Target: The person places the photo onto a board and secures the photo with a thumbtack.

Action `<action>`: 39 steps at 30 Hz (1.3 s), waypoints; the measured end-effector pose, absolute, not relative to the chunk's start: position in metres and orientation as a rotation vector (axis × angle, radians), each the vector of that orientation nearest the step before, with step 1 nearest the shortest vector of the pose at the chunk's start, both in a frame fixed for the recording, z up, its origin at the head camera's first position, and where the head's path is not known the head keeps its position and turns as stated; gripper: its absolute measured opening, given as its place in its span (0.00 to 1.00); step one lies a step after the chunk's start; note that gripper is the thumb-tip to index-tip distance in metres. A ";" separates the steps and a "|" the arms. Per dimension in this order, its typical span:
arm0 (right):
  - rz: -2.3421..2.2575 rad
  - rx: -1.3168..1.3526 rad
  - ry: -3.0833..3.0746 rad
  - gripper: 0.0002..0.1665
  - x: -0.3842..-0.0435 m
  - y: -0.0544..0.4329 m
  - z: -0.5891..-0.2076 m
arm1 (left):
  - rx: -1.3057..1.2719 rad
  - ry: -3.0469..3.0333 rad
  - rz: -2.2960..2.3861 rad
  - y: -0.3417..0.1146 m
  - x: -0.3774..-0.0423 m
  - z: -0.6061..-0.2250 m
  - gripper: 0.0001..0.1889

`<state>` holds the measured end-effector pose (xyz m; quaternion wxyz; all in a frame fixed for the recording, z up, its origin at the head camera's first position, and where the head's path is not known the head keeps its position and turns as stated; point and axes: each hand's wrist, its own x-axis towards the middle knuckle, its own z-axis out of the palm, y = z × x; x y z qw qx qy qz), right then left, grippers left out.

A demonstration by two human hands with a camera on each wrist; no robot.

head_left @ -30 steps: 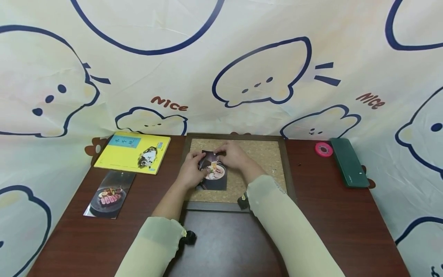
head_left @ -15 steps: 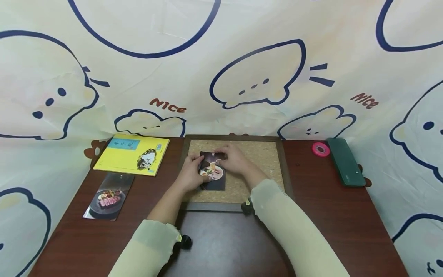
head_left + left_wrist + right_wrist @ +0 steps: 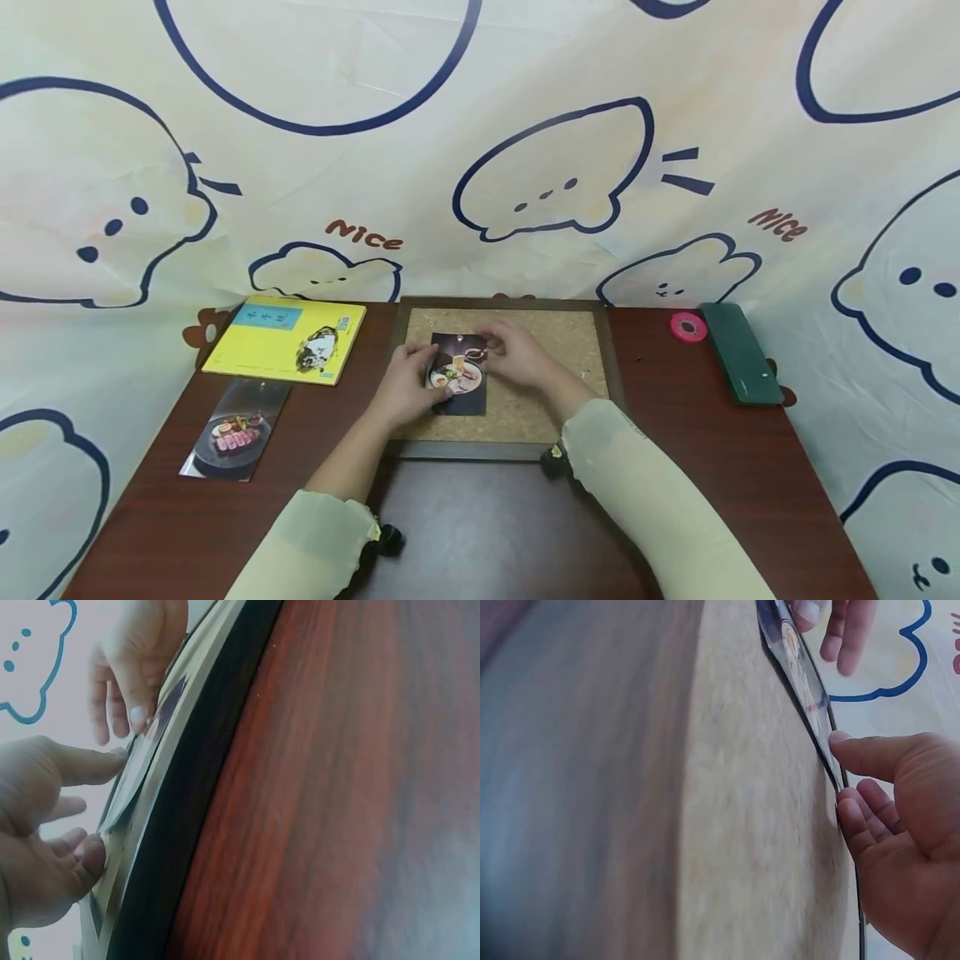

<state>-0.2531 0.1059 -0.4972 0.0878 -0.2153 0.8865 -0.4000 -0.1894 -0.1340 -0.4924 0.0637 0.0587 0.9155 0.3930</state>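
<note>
A photo card point(image 3: 459, 373) showing a bowl of food lies on the framed corkboard point(image 3: 517, 423), left of its middle. My left hand point(image 3: 401, 389) holds the card at its left edge, thumb near the lower corner. At the upper right edge, the thumb and fingers of my right hand point(image 3: 521, 357) hold it too. In the left wrist view the card point(image 3: 139, 772) is seen edge-on, slightly lifted from the board, between both hands. The right wrist view shows the thumb and fingertips of my right hand point(image 3: 922, 825) touching the card's rim point(image 3: 810, 712).
A yellow book point(image 3: 285, 342) lies at the left, overlapping a second food photo card point(image 3: 236, 433). At the right sit a pink ring-shaped item point(image 3: 687, 327) and a green case-like box point(image 3: 741, 354). A patterned cloth point(image 3: 525, 150) hangs behind the brown table point(image 3: 720, 483).
My right hand has shifted right, from over the card's top to its right edge. My left hand moved slightly left, and the card's upper part is now more exposed. The head view drifted.
</note>
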 end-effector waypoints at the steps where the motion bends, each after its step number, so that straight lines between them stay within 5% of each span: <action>1: -1.188 -0.651 2.645 0.39 -0.251 0.108 -0.497 | 0.178 2.775 1.199 -0.135 -0.188 -0.493 0.42; 15: -1.228 -0.666 2.668 0.39 -0.228 0.142 -0.490 | 0.285 2.911 1.270 -0.154 -0.176 -0.492 0.26; 39: -1.155 -0.710 2.875 0.30 -0.181 0.231 -0.486 | 0.302 3.002 1.087 -0.204 -0.148 -0.486 0.25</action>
